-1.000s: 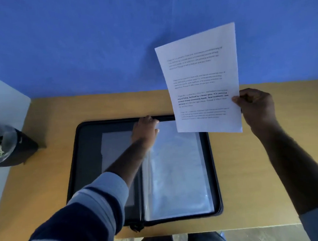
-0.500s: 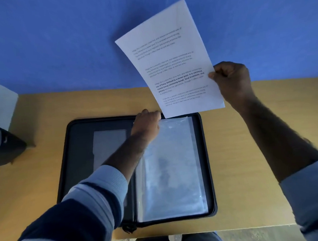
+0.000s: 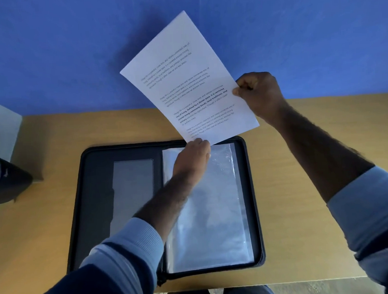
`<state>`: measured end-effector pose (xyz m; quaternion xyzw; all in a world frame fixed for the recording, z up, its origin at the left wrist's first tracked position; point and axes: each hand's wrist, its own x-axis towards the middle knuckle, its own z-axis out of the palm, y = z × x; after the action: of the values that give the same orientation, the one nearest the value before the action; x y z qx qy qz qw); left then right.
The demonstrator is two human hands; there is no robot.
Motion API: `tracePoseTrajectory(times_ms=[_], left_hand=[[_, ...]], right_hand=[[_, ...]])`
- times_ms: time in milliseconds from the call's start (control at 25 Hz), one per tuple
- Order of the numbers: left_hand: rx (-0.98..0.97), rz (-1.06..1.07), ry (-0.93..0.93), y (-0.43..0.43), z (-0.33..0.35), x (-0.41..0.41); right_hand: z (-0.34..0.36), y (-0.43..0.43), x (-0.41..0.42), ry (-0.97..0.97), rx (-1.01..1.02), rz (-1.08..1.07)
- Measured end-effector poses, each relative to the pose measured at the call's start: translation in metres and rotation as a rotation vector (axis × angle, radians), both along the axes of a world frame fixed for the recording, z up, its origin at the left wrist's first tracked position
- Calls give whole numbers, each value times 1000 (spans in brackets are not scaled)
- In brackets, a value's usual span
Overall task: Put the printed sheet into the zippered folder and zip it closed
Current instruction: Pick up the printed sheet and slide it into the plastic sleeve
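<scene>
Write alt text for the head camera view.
A person's right hand holds a printed sheet tilted above an open zippered folder on a wooden table. Their left hand grips the top edge of the folder's clear sleeve.

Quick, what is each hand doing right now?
Left hand: grips the clear sleeve at its top edge.
Right hand: pinches the printed sheet by its edge.

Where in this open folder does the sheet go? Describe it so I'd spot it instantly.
On the wooden table lies the zippered folder, opened flat. Its right half carries clear sleeves, their top edge gripped by the left hand, below the printed sheet in the right hand. Unlike the dark left half with its grey pocket, they are glossy and see-through.
</scene>
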<state>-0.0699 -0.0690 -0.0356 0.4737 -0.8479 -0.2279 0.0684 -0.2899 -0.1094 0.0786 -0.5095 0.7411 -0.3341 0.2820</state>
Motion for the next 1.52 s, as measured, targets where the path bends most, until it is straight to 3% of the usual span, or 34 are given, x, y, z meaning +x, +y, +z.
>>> tracePoseTrajectory(times_ms=[280,880,1280,1520], left_hand=[[-76,56,89,20,5,-26],[-136,183,74,22,22,-49],[-61,236,45,13,28,-59],[-132,253,54,14,32,-63]], right_hand=[[-21,-12,19,-45,68,26],[-48,-33,59,-124,50,37],[-68,-27,57,-160,69,-49],[-86,-20,46,-167,92,-123]])
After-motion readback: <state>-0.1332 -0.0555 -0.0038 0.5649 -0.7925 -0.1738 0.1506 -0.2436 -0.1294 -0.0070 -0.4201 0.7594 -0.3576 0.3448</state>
